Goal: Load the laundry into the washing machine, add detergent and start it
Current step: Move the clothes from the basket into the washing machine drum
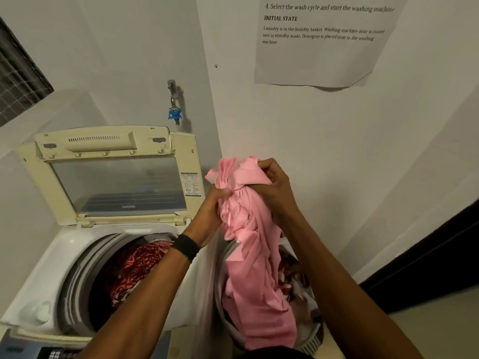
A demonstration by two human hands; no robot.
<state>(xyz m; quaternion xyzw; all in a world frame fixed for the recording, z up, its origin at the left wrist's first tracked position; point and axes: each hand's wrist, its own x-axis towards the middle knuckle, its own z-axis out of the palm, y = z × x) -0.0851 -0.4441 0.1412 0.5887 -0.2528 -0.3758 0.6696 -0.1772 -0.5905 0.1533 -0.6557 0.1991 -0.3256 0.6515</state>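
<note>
- The pink cotton-like garment [255, 255] hangs from both hands. Its long axis runs nearly straight down, and its lower end trails into the white plastic laundry basket [312, 342] at the near right.
- The left hand [211, 206], with a black wristband [185, 246] on its wrist, has its fingers curled tight into the bunched top of the cloth. The right hand [277, 193] grips the same bunch from the other side, thumb and fingers clamped on a fold.
- The white top-loading washing machine [46, 268] stands just left of the basket with its cream lid [116, 177] raised. Red patterned laundry [140, 268] already lies in the drum.
- The drum opening lies left of the hands and below them, and the left hand is the nearer one. The likely next move is to lift the tail clear of the basket rim and swing the garment leftward over the drum.
- More clothes remain in the basket, and no detergent is in view.
</note>
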